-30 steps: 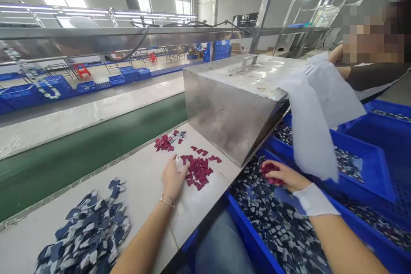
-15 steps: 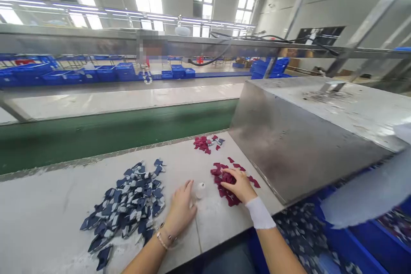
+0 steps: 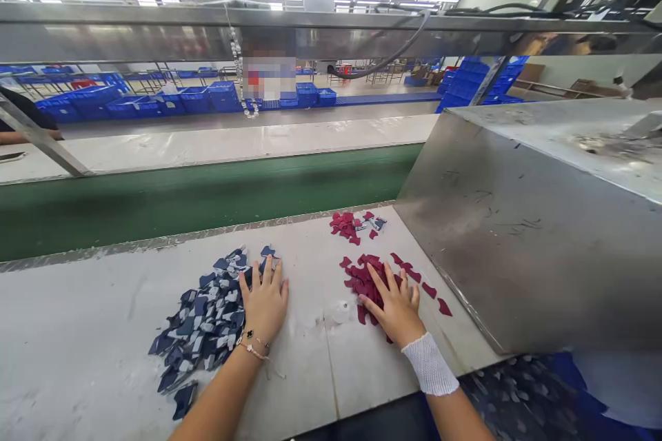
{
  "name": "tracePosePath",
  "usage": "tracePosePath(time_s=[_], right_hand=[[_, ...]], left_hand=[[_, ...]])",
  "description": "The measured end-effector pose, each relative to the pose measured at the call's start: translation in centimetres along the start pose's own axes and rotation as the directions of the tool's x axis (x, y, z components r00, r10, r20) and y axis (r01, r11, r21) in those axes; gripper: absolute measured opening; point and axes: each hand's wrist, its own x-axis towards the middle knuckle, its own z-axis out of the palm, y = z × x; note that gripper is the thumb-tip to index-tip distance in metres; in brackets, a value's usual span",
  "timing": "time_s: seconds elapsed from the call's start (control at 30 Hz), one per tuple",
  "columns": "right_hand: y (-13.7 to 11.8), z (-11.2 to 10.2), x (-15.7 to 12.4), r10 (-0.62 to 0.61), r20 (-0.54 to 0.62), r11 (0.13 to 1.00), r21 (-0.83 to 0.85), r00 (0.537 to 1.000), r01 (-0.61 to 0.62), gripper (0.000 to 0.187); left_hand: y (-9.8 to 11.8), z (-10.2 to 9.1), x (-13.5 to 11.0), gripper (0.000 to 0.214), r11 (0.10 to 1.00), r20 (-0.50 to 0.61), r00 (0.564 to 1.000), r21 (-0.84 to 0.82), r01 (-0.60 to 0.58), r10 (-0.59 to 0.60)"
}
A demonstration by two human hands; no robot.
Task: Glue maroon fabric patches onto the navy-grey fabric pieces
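My left hand (image 3: 266,303) lies with spread fingers on the right edge of a pile of small navy and pale grey pieces (image 3: 207,317). Thin bracelets circle that wrist. Over a heap of small dark red pieces (image 3: 359,279) rests my right hand (image 3: 396,306), its fingers apart and pointing away from me. A white band (image 3: 430,363) wraps the right wrist. Neither hand grips anything visible; what lies under the palms is hidden. Farther back is a smaller group of red pieces (image 3: 344,226), with a few grey and navy ones (image 3: 376,222) beside it.
The pale tabletop (image 3: 103,331) ends at a green belt (image 3: 232,186). A large metal housing (image 3: 480,234) borders the right side. Below the front edge, a bin holds dark pieces (image 3: 522,400). A metal beam (image 3: 170,31) crosses ahead. At far left, part of a person (image 3: 25,120) shows.
My left hand has moved left from the middle of the table onto the navy pile, fingers now spread. My right hand has opened out over the red heap. The view has shifted.
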Motion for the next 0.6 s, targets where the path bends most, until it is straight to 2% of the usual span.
tracePosePath(time_s=[0.2, 0.3, 0.37, 0.47, 0.6], right_hand=[[-1.6, -0.3, 0.5, -0.126, 0.031, 0.992, -0.008, 0.992, 0.126, 0.051], [-0.8, -0.1, 0.4, -0.098, 0.059, 0.995, -0.002, 0.993, 0.098, 0.054], [-0.3, 0.0, 0.6, -0.056, 0.066, 0.998, 0.009, 0.996, 0.055, 0.058], [-0.7, 0.3, 1.2, -0.083, 0.088, 0.995, 0.063, 0.993, 0.077, 0.058], [-2.7, -0.5, 1.2, -0.150, 0.092, 0.979, 0.150, 0.984, 0.135, 0.055]], left_hand=[[-4.8, -0.5, -0.9, 0.048, 1.000, 0.018, 1.000, 0.021, -0.007, 0.007], [-7.5, -1.4, -1.8, 0.048, 0.999, 0.069, 0.997, 0.029, -0.036, 0.034], [-8.3, -2.0, -1.9, 0.049, 0.998, 0.100, 0.994, 0.030, -0.054, 0.051], [-7.5, -2.4, -0.6, 0.051, 0.997, 0.120, 0.991, 0.046, -0.062, 0.056], [-3.9, -2.6, 3.2, 0.050, 0.991, 0.146, 0.981, 0.036, -0.133, 0.126]])
